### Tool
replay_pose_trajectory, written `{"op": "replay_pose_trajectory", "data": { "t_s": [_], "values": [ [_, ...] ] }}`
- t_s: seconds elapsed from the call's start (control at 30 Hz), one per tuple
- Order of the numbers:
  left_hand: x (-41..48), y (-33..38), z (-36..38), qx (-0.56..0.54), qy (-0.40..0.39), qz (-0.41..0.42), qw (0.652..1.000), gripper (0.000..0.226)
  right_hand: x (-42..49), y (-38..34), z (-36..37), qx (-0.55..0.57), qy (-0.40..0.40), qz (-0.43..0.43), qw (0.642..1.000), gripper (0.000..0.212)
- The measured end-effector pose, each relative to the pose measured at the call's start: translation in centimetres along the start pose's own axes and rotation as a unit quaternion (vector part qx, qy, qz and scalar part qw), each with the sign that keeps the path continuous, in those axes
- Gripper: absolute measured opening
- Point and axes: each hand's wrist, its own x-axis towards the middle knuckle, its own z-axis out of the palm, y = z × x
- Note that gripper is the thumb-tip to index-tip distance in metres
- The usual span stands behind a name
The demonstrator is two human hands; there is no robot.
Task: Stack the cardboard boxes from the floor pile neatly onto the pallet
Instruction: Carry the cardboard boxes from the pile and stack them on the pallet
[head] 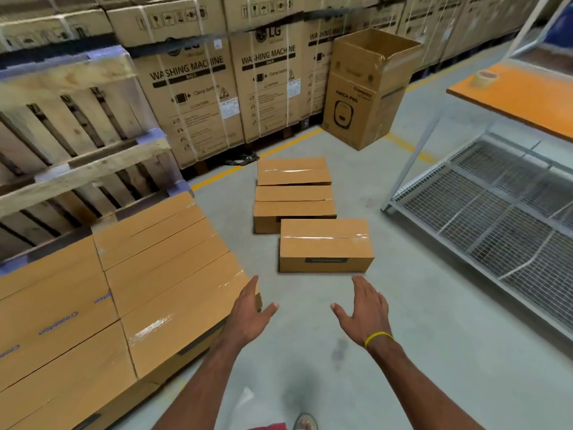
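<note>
The left hand (251,308) and right hand (366,308) are spread, holding nothing, just short of the nearest box (325,246). Advise gripping both short ends evenly, keeping it level.

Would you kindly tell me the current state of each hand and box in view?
left hand, open, empty, fingers straight.
right hand, open, empty.
nearest floor box, taped shut, on the floor.
middle floor box, flaps closed, on the floor.
far floor box, taped shut, on the floor.
tall box, upright, top open.
stacked boxes, closed, laid side by side.
</note>
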Motion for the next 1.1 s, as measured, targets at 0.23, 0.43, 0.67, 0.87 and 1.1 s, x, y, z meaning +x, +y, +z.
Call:
{"op": "replay_pose_trajectory", "data": {
  "t_s": [0.23, 0.43, 0.67, 0.87, 1.1],
  "values": [
    [7.6, 3.9, 2.4, -0.043, -0.011, -0.005, 0.999, 0.081, 6.8, 2.5, -1.7, 0.026, 0.01, 0.017, 0.999, 0.085],
    [18.5, 7.0, 3.9, -0.148, 0.007, -0.053, 0.988, 0.075, 16.5, 4.0, -3.0, 0.08, 0.008, 0.026, 0.996, 0.085],
    [33.7, 10.7, 4.3, -0.231, 0.007, -0.113, 0.966, 0.062, 30.8, 5.4, -4.4, 0.182, 0.003, 0.097, 0.978, 0.083],
    [45.0, 12.0, 6.5, -0.223, -0.01, -0.139, 0.965, 0.059, 41.8, 8.7, -3.1, 0.222, -0.003, 0.15, 0.963, 0.077],
    [57.3, 6.3, 15.3, -0.24, 0.003, -0.192, 0.952, 0.056, 53.6, 17.4, 5.5, 0.3, 0.006, 0.218, 0.929, 0.07]
  ]
}}
